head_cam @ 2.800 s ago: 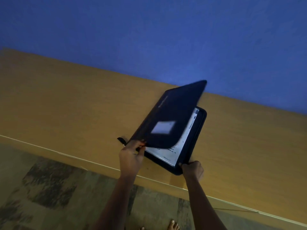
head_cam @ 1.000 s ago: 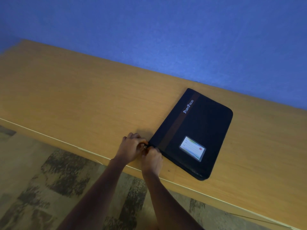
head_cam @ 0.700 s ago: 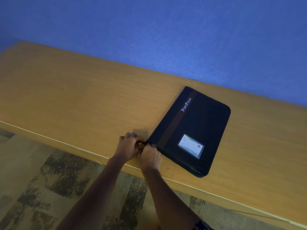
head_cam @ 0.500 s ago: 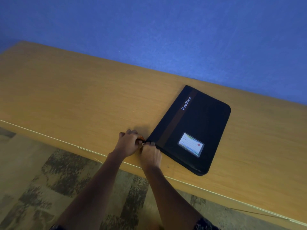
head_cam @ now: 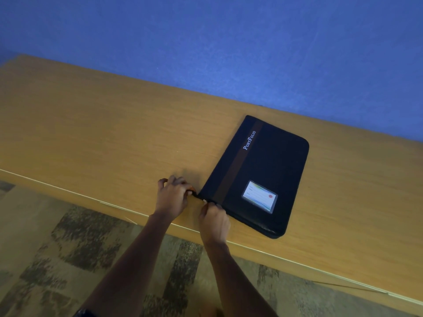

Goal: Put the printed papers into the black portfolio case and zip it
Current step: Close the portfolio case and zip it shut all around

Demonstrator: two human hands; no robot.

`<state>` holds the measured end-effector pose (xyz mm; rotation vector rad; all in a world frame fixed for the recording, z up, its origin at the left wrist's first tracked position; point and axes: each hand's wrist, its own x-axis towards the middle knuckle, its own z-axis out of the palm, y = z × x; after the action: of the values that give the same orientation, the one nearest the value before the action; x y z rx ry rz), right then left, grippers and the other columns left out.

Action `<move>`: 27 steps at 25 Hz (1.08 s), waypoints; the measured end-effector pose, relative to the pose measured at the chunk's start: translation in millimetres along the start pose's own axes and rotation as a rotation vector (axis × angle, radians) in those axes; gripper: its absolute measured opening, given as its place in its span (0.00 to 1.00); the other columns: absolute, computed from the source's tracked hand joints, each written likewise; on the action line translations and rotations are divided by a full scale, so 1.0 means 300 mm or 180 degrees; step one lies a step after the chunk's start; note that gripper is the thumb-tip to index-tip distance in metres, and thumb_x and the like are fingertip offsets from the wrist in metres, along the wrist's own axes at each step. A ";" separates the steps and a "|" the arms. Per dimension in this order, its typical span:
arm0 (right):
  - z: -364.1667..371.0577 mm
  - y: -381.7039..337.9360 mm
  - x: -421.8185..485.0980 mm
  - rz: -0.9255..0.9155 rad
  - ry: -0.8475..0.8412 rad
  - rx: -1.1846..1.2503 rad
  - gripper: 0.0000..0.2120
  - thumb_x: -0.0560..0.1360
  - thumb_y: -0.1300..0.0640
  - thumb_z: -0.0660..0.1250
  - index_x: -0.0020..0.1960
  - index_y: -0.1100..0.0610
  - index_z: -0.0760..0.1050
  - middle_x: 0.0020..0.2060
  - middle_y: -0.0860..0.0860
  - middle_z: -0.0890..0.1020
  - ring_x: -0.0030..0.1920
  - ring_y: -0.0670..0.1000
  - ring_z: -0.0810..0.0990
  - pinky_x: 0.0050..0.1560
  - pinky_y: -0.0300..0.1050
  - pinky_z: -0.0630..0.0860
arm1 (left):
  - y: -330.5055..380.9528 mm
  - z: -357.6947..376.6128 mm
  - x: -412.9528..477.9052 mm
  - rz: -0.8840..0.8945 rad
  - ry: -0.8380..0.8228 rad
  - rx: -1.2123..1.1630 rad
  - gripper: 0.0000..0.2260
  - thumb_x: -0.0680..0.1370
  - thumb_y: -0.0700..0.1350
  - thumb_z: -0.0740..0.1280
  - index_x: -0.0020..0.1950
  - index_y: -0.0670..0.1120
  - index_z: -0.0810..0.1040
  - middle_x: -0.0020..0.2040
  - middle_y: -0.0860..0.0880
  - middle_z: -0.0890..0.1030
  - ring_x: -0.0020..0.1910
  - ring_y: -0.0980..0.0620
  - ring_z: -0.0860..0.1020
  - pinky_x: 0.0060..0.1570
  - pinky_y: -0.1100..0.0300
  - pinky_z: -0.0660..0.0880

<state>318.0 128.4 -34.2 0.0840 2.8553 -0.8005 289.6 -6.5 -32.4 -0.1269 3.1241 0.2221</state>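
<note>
Black portfolio case (head_cam: 256, 177) lies flat and closed on the bench (head_cam: 114, 133), near the front edge, angled to it. Cover reads "PortFolio" (head_cam: 249, 140) in white serif caps, printed along a brown vertical stripe (head_cam: 235, 165). Lower on the cover I see a clear-window ID card (head_cam: 259, 197): white, ruled lines, green-blue swoosh, red dot. Text on the card is too small to read. Case looks like matte woven fabric, with rounded corners and a glossier edge band along the near side. Papers aren't visible.

Left hand (head_cam: 171, 197), grip closed, pinching the case's near-left corner at the zip end. Right hand (head_cam: 214, 219), grip closed on the small silver zipper pull (head_cam: 204, 200), just beside the left. Hands apart, a short run of black zip edge between them.

Bench is tan wood-grain laminate with a pale edge strip. Blue textured wall (head_cam: 229, 42) behind. Mottled tan-and-dark floor (head_cam: 68, 248) below.
</note>
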 end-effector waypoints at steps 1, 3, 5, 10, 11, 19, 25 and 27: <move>-0.007 0.026 -0.012 0.0035 0.0047 0.0011 0.15 0.80 0.55 0.55 0.48 0.59 0.79 0.48 0.56 0.84 0.45 0.59 0.84 0.43 0.49 0.80 | 0.002 0.003 -0.003 -0.0066 -0.0008 -0.0005 0.08 0.77 0.46 0.67 0.52 0.54 0.83 0.55 0.51 0.79 0.60 0.46 0.72 0.60 0.46 0.62; -0.034 0.092 -0.037 0.0125 0.0158 0.0045 0.14 0.81 0.55 0.56 0.47 0.59 0.79 0.46 0.54 0.84 0.42 0.56 0.84 0.40 0.46 0.80 | 0.002 0.007 -0.006 -0.0178 -0.0065 -0.0005 0.08 0.77 0.46 0.67 0.54 0.54 0.82 0.57 0.52 0.78 0.61 0.47 0.71 0.60 0.46 0.62; -0.070 0.162 -0.061 0.0194 0.0311 0.0115 0.13 0.81 0.56 0.58 0.45 0.59 0.79 0.43 0.54 0.84 0.37 0.53 0.82 0.34 0.41 0.75 | -0.003 0.010 -0.006 -0.0206 -0.0120 0.0015 0.10 0.76 0.45 0.67 0.56 0.54 0.81 0.59 0.52 0.78 0.63 0.48 0.70 0.61 0.47 0.62; -0.167 0.330 -0.129 0.0203 0.0742 0.0194 0.09 0.76 0.64 0.67 0.37 0.64 0.80 0.36 0.58 0.84 0.28 0.56 0.81 0.25 0.35 0.65 | 0.008 0.005 -0.010 -0.0284 -0.0102 -0.0017 0.12 0.77 0.44 0.65 0.58 0.53 0.80 0.61 0.53 0.76 0.64 0.48 0.69 0.62 0.47 0.62; -0.184 0.369 -0.141 0.0227 0.0768 0.0184 0.08 0.75 0.65 0.67 0.38 0.64 0.80 0.36 0.58 0.84 0.29 0.58 0.81 0.25 0.37 0.67 | 0.009 0.006 -0.012 -0.0290 -0.0077 -0.0016 0.12 0.77 0.44 0.65 0.58 0.53 0.80 0.61 0.53 0.77 0.64 0.48 0.69 0.62 0.47 0.62; -0.303 0.579 -0.127 0.0462 0.0854 -0.0001 0.07 0.76 0.61 0.66 0.44 0.62 0.81 0.41 0.57 0.81 0.33 0.60 0.81 0.30 0.49 0.74 | 0.051 -0.006 -0.054 -0.0055 0.0059 0.0205 0.20 0.67 0.41 0.73 0.58 0.49 0.80 0.59 0.47 0.76 0.60 0.44 0.72 0.60 0.45 0.65; -0.331 0.642 -0.110 0.0207 0.0958 0.0386 0.03 0.73 0.63 0.71 0.46 0.61 0.82 0.46 0.53 0.80 0.36 0.55 0.82 0.34 0.51 0.80 | 0.331 0.050 -0.068 0.1449 0.0162 -0.0257 0.27 0.73 0.52 0.65 0.71 0.47 0.70 0.70 0.47 0.70 0.72 0.47 0.67 0.70 0.44 0.63; -0.332 0.649 -0.103 0.0163 0.0939 0.0485 0.04 0.72 0.65 0.71 0.46 0.61 0.82 0.46 0.53 0.80 0.38 0.54 0.82 0.36 0.52 0.81 | 0.461 0.073 -0.027 0.1586 0.0018 -0.0340 0.27 0.78 0.57 0.58 0.75 0.47 0.65 0.76 0.48 0.64 0.77 0.49 0.58 0.74 0.46 0.58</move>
<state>352.7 346.2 -44.3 0.3193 3.0411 -1.0754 286.6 133.8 -34.5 0.6552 3.0870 0.3881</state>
